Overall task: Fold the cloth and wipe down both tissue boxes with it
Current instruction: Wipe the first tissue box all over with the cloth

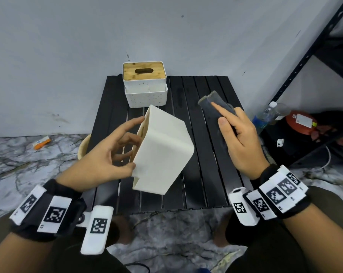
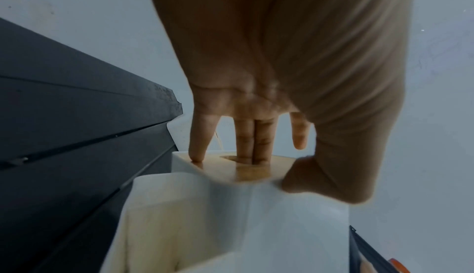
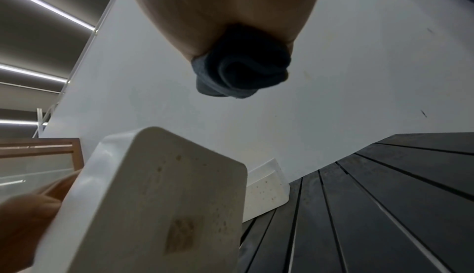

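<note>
My left hand [image 1: 127,142] holds a white tissue box [image 1: 162,150] tilted above the black slatted table [image 1: 206,154]. The thumb lies on its white side and the fingers [image 2: 254,135] press its wooden lid [image 2: 251,172], two of them at the slot. My right hand [image 1: 237,138] grips a folded dark grey cloth [image 1: 212,103] just right of that box, apart from it; its index finger lies straight along the cloth. The cloth [image 3: 241,68] sticks out past the palm in the right wrist view, above the held box [image 3: 159,196]. A second white tissue box [image 1: 145,85] with a wooden lid stands at the table's far edge.
A grey wall rises right behind the table. A black metal shelf [image 1: 314,46] stands at the right, with a plastic bottle [image 1: 265,117] and a red container [image 1: 300,123] at its foot. A beige round tub [image 1: 84,146] sits by the table's left edge. An orange item [image 1: 41,142] lies on the marble floor.
</note>
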